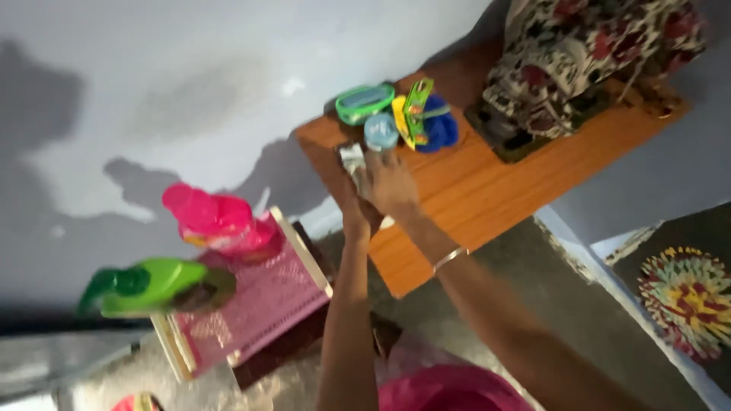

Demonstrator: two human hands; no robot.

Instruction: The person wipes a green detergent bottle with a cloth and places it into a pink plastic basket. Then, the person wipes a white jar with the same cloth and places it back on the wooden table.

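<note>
A small pale packet or tube point(352, 160), whitish with a grey sheen, upright near the near-left part of a wooden table top point(487, 190), just below a light blue round lid point(381, 131). Blurred, so exact kind unclear; probably light, thin-walled and a little crushable, with a smooth, possibly slippery skin. Best taken around the middle with a gentle pinch, not at the top edge, where likely to fold or slip.

Right hand point(392, 185) over the packet's right side, fingers curled and pressed close together around it, thumb hidden; seemingly gripping, though exact contact lost in blur. Left hand point(352, 207) mostly hidden behind the right wrist; fingers not visible, so spread or closed impossible to tell. Thin metal bangle point(450, 259) on the right forearm.

Just behind the packet, a cluster of small things: a green oval box point(365, 103), a yellow-green flat card point(412, 113), a blue rounded item point(439, 129), all touching or nearly so. Farther right on the table, a floral cloth bundle point(586, 61) on a dark base.

Well apart, lower left: a pink mesh basket point(263, 304) with a pale frame, a pink bottle point(217, 221) at its upper edge, a green spray bottle point(148, 285) lying against its left side. Grey wall point(190, 84) behind; patterned mat point(689, 297) at far right.
</note>
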